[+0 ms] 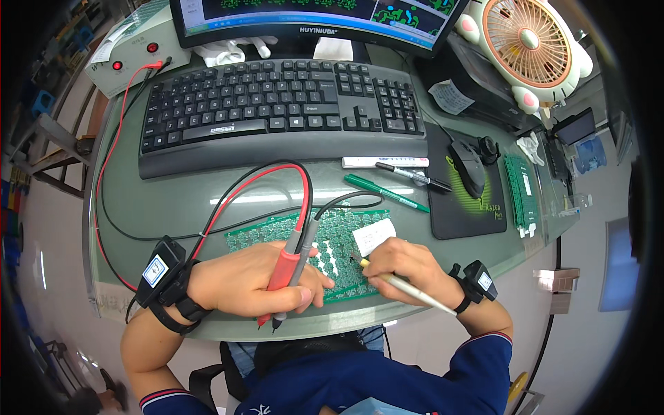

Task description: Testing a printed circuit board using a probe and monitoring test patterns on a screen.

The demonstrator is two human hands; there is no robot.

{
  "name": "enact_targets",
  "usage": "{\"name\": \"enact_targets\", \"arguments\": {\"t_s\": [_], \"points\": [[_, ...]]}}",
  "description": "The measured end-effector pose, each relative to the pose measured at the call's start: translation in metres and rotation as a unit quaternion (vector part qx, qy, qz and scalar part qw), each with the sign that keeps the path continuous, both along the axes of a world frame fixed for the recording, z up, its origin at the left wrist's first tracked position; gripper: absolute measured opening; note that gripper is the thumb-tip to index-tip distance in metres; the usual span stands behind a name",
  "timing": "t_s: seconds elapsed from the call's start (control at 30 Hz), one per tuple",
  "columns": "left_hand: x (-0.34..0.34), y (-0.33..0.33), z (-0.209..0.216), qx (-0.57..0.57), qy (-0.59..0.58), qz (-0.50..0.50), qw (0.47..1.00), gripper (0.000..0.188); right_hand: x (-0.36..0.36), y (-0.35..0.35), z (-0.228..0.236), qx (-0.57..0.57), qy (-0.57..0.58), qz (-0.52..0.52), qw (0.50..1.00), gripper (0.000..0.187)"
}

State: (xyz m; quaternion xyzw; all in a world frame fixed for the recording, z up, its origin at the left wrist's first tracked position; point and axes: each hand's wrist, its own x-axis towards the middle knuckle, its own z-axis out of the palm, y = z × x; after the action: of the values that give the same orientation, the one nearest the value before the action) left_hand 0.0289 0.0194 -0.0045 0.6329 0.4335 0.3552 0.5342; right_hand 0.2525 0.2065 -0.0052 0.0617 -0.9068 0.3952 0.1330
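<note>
My left hand (242,280) is closed around two test probes, one red (283,271) and one grey (304,257). Their tips point down past the thumb near the table's front edge, and its fingers lie over a green circuit board panel (277,232). A slim white-handled brush (419,294) is pinched in my right hand (409,265), its dark tip at the board's right part. Beside that tip, a small white paper slip (374,237) rests on the panel. Pale patches show on the board between my hands. The fingers partly hide the board's near edge.
Beyond the board stand a black keyboard (277,114) and a monitor (311,31). Markers (385,192) and a mouse (467,168) on its mat lie right. Red and black leads (122,124) run from a white box (131,59). Green boards (520,197) are stacked far right.
</note>
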Motion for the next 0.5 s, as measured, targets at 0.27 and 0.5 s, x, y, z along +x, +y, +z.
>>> {"name": "enact_targets", "arguments": {"t_s": [0.27, 0.5], "points": [[-0.005, 0.006, 0.005, -0.025, 0.024, -0.045, 0.998, 0.038, 0.002, -0.001, -0.004, -0.012, -0.006, -0.025, 1.000, 0.018], [-0.003, 0.005, 0.005, -0.038, 0.024, -0.023, 0.999, 0.037, 0.002, -0.002, -0.007, 0.007, -0.004, -0.019, 1.000, 0.019]]}}
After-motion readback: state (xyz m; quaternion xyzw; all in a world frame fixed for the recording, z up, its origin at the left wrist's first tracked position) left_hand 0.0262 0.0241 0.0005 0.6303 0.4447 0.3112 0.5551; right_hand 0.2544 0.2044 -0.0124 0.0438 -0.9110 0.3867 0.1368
